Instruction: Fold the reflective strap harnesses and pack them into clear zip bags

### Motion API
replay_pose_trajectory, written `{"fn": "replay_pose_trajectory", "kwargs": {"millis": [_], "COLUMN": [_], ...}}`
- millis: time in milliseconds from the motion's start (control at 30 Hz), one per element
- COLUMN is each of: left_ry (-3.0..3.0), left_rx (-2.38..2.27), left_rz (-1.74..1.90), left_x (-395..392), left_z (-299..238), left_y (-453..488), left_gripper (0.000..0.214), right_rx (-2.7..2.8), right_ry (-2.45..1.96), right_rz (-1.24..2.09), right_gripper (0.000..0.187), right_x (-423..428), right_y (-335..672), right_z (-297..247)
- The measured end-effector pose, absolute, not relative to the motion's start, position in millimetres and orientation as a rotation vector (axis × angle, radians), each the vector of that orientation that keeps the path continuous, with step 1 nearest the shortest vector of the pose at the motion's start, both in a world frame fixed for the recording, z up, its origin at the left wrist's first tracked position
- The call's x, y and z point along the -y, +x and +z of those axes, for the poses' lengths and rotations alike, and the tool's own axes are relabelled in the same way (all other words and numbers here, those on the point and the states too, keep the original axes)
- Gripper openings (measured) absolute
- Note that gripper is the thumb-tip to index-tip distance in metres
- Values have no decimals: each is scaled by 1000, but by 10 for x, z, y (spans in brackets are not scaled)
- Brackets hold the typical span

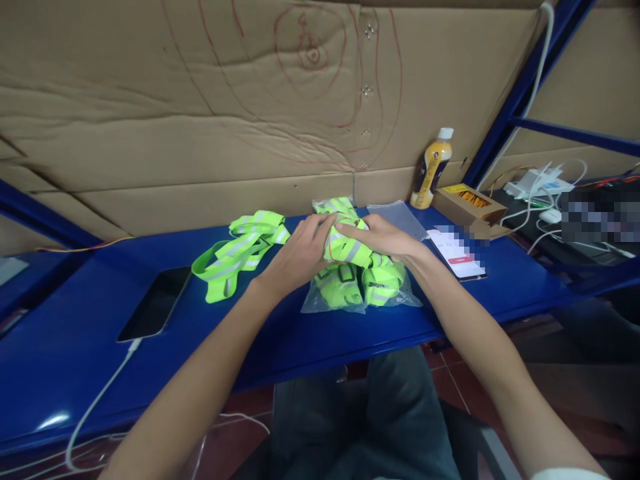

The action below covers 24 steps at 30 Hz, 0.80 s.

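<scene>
Both hands grip a bundled neon-yellow reflective strap (350, 245) with silver stripes, held above the middle of the blue shelf. My left hand (311, 243) has its fingers pressed against the bundle's left side. From the right, my right hand (377, 237) wraps round it with the thumb on top. Just below the hands lie two clear plastic bags, a left bag (337, 290) and a right bag (387, 287), each with folded neon strap inside. A black buckle shows in the left one. To the left, a loose reflective strap (243, 250) lies in a heap.
A dark phone (156, 303) with a white cable lies at left. At right are a lit phone (457, 255), a clear plastic bag (397, 217), a yellow drink bottle (431, 170) and an open cardboard box (470, 205). A cardboard wall (240, 153) stands behind.
</scene>
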<state>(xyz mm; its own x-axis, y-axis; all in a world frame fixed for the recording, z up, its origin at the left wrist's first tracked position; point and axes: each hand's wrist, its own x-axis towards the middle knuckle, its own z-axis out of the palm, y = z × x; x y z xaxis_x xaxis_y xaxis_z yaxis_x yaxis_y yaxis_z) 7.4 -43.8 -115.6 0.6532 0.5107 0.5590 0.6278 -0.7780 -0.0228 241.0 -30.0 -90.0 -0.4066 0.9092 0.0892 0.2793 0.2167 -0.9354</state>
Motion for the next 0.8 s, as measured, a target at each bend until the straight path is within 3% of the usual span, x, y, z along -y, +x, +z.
{"fn": "replay_pose_trajectory", "kwargs": {"millis": [167, 333, 433, 800], "left_ry": [-2853, -3005, -2966, -2496], "left_rx": [965, 1060, 1075, 924], "left_rz": [-902, -990, -966, -732], "left_x": [452, 439, 450, 561], "left_z": [-1164, -1169, -1153, -1080], "left_y": [41, 65, 93, 164], "left_gripper": [89, 121, 129, 115], "right_rx": [1888, 1989, 2048, 2158], "right_ry": [-1068, -1038, -1042, -1275], "right_rz": [1174, 1088, 981, 433], "right_gripper": [44, 43, 44, 40], "right_x": [342, 355, 361, 394], "right_y": [2421, 2402, 2379, 2265], "right_z": [-837, -815, -821, -839]}}
